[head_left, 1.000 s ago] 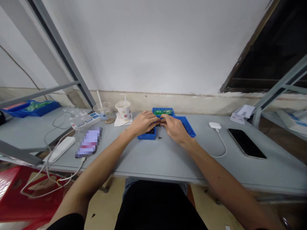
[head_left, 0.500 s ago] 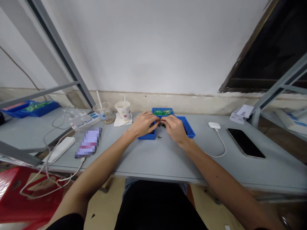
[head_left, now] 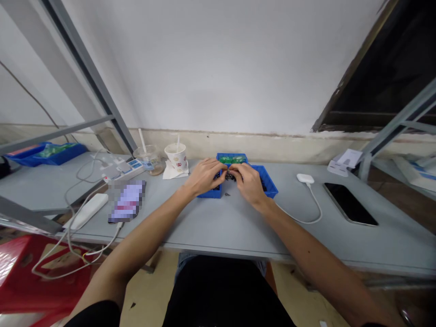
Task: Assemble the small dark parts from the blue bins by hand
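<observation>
Small dark parts (head_left: 230, 175) sit on the grey table (head_left: 211, 222) in my view, a pale wall (head_left: 218, 81) behind. One loose piece (head_left: 227, 194) lies nearer me; the pile is beyond it, beneath my fingertips, between two blue trays (head_left: 211, 194). My left hand (head_left: 206, 176) and right hand (head_left: 248, 181) nearly meet, fingers curled; I can't tell whether either pinches a part.

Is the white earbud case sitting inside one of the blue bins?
No, the case lies on the bare tabletop, to the right of the blue bins.
</observation>
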Demonstrator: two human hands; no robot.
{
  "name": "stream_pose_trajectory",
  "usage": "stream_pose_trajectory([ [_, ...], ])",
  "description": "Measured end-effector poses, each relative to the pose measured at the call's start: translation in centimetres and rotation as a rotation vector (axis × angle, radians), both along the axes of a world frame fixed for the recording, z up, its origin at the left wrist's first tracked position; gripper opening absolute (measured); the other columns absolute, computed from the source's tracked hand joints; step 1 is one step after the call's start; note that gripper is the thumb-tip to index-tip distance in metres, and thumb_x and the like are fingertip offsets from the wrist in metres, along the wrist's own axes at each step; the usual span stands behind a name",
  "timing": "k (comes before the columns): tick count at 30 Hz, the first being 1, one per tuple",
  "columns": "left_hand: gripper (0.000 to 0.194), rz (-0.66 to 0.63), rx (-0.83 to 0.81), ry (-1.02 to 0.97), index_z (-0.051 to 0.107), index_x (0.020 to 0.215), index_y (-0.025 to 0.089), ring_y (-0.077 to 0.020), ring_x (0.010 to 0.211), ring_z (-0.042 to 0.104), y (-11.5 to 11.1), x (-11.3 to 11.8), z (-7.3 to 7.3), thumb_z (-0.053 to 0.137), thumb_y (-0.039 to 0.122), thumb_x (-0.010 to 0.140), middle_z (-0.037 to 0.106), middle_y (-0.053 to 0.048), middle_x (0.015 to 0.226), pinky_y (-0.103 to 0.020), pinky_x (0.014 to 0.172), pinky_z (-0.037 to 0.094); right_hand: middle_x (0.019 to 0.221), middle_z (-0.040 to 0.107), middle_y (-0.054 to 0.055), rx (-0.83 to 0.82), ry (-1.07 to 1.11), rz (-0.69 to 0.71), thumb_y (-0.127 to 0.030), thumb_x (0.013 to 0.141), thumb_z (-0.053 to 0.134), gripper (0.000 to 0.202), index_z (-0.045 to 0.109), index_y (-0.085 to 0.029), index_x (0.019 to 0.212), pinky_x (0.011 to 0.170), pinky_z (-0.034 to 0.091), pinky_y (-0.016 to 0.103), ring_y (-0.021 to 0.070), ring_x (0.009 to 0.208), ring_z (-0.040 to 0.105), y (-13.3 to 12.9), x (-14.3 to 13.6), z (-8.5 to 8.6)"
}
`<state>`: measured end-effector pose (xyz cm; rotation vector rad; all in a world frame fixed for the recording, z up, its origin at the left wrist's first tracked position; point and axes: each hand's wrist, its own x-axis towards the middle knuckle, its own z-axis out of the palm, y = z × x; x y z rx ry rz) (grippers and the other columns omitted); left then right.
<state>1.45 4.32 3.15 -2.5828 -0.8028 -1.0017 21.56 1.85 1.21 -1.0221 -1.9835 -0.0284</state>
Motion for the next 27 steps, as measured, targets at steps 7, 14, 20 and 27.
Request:
stream_pose_trajectory([
  [7,0.023,-0.028,-0.001,-0.008,0.067,0.1,0.019,-0.0211,0.088,0.067,-0.24,0.05,0.17,0.046,0.029,0.105,0.073,-0.007,0.088,-0.036,0.08,0.048,0.095,0.069,0.009,-0.049,-0.024,0.042,-0.028,0.108,0.038,0.025,0.059,-0.021,0.098,0.085,0.048,0.032,0.0213,0.091,0.063,-0.16,-0.13,0.0],
  [14,0.021,-0.045,0.008,0.005,0.067,0.098,0.02,-0.0206,0.088,0.067,-0.39,0.14,0.05,0.047,0.027,0.104,0.073,-0.006,0.089,-0.035,0.08,0.047,0.087,0.065,0.006,-0.148,-0.05,0.026,-0.033,0.11,0.028,0.034,0.051,-0.023,0.087,0.078,0.044,0.029,0.0197,0.081,0.059,-0.41,-0.38,-0.05],
  [20,0.021,-0.049,0.02,0.017,0.065,0.094,0.019,-0.0194,0.084,0.066,-0.2,0.1,-0.19,0.048,0.026,0.103,0.072,-0.005,0.086,-0.034,0.077,0.045,0.084,0.065,0.006,-0.129,-0.159,-0.063,-0.03,0.11,0.029,0.036,0.058,-0.022,0.089,0.079,0.043,0.029,0.0198,0.08,0.06,-0.52,-0.05,0.28],
  [27,0.015,0.024,0.028,0.02,0.063,0.088,0.019,-0.0192,0.08,0.064,0.17,-0.11,-0.35,0.052,0.023,0.098,0.07,-0.004,0.082,-0.033,0.075,0.045,0.095,0.07,0.009,0.08,-0.121,0.073,-0.026,0.107,0.043,0.021,0.063,-0.021,0.108,0.084,0.05,0.034,0.0236,0.092,0.065,-0.05,0.44,0.25],
])
